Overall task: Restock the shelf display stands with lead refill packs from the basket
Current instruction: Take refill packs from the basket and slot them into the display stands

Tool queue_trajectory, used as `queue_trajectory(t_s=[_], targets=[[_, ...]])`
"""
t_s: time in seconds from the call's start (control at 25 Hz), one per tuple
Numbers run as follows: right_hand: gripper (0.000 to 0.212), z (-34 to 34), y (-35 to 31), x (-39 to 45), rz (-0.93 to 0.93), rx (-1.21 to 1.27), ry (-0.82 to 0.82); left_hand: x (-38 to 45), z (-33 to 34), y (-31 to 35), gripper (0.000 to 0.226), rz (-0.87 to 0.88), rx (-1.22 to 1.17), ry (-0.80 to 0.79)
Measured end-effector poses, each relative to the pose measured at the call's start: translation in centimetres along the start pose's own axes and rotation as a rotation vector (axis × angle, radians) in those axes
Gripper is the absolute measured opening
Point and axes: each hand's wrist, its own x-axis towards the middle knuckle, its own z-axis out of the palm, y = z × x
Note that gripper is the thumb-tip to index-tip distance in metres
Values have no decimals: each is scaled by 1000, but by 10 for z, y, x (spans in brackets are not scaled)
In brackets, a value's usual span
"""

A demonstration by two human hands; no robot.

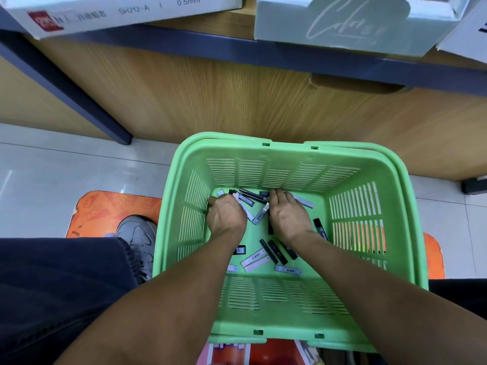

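Green basket (411, 206) floor, both hands' fingers hidden among lead refill packs (254, 258).

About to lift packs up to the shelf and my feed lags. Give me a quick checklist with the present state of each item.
1. Both hands inside the basket: ok.
2. Left hand gripping packs: ok, fingers curled on some.
3. Right hand gripping a pack: cannot tell, fingertips hidden.
4. Packs left on the basket floor, such as the pale pack: ok, plenty.
5. Shelf boxes overhead: ok, though their insides cannot be seen.
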Motion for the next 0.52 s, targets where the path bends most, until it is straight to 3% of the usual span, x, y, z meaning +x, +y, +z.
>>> queue_trajectory(t_s=[0.2, 0.4, 0.52], targets=[[31, -2, -6, 10, 62, 54, -111, -3, 4, -2, 11, 1, -44, -39], [40, -3, 5, 11, 158, 247, -70, -9, 11, -1, 11, 104, 28, 8], [34, -2, -3, 11, 220, 423, -88, -8, 11, 2, 11, 69, -24, 39]])
